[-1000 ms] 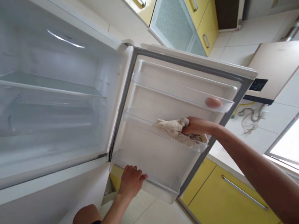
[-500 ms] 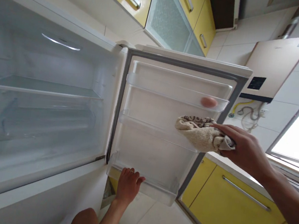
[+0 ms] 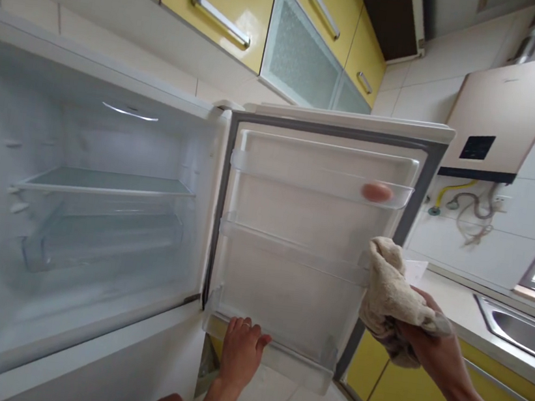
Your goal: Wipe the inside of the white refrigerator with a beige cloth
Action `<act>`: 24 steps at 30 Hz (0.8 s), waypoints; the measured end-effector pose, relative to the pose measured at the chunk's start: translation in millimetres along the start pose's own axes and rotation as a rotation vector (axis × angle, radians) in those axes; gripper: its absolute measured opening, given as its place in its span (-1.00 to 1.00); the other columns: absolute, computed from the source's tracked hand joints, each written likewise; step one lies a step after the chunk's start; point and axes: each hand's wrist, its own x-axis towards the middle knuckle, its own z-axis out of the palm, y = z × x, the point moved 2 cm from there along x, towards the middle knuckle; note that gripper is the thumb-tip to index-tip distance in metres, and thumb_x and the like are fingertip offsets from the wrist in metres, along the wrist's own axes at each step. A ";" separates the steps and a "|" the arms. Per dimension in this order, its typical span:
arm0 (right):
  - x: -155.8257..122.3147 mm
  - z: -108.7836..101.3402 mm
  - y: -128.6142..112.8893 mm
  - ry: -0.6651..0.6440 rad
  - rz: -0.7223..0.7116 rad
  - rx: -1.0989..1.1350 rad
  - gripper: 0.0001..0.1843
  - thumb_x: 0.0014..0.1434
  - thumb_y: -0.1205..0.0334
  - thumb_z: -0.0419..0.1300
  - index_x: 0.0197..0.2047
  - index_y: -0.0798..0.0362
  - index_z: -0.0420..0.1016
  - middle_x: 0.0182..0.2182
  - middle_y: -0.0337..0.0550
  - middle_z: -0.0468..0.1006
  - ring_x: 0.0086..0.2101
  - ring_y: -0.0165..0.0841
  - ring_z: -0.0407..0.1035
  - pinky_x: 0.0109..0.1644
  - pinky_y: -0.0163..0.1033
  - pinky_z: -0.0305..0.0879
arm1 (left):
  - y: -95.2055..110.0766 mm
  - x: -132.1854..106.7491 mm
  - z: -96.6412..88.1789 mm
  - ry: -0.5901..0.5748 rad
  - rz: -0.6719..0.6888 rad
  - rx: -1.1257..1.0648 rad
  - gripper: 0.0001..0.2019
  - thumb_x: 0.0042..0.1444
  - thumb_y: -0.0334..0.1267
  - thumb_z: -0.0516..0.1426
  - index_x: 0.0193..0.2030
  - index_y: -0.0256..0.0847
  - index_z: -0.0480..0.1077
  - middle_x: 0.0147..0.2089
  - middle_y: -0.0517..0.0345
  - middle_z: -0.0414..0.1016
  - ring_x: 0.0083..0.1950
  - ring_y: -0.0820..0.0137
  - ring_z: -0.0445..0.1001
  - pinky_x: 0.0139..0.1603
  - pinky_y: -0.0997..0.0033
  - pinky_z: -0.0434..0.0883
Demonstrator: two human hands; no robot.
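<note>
The white fridge door (image 3: pixel 306 278) stands wide open, showing three clear door bins. My left hand (image 3: pixel 241 353) is closed on the bottom edge of the door, fingers curled over the lowest bin (image 3: pixel 297 365). My right hand (image 3: pixel 430 350) grips a bunched beige cloth (image 3: pixel 390 295) just off the door's right edge, clear of the bins. A single brown egg (image 3: pixel 377 192) lies in the top door bin.
The fridge compartment (image 3: pixel 77 221) is open on the left with a glass shelf (image 3: pixel 107 182) and a clear drawer. Yellow cupboards hang above and stand below the counter (image 3: pixel 455 311). A steel sink (image 3: pixel 526 330) is at the right. A wall heater (image 3: pixel 499 119) hangs behind.
My right hand has pulled the cloth out of the middle door bin and moved it right and down, away from the door. My left hand has kept its hold on the door's bottom edge.
</note>
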 end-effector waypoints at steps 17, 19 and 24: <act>102.5 53.8 -129.1 -0.104 -0.570 -0.899 -0.44 0.16 0.30 0.17 0.25 0.03 0.32 0.02 0.05 0.51 -0.05 -0.09 0.43 -0.33 -0.23 0.22 | 6.3 5.6 -2.0 -0.081 -0.021 0.059 -0.68 0.38 -0.15 0.06 -0.19 -0.25 0.60 -0.15 -0.08 0.60 0.00 0.06 0.53 0.16 -0.04 0.34; 111.6 77.7 -141.4 -0.137 -0.604 -0.944 -0.48 0.25 0.32 0.11 0.27 0.04 0.29 0.06 0.07 0.49 -0.02 -0.11 0.41 -0.34 -0.26 0.19 | 6.1 5.5 1.3 -0.061 -0.023 0.057 -0.70 0.37 -0.16 0.07 -0.20 -0.25 0.60 -0.15 -0.07 0.61 0.01 0.06 0.54 0.17 -0.05 0.34; 119.9 141.5 -173.9 -0.189 -0.847 -0.966 -0.54 0.45 0.32 -0.19 0.32 0.08 0.23 0.09 0.12 0.45 0.01 -0.16 0.36 -0.23 -0.23 0.28 | 3.4 3.5 13.3 0.027 -0.010 0.060 -0.77 0.33 -0.23 0.12 -0.22 -0.25 0.60 -0.20 -0.04 0.61 -0.03 0.09 0.55 0.15 -0.04 0.36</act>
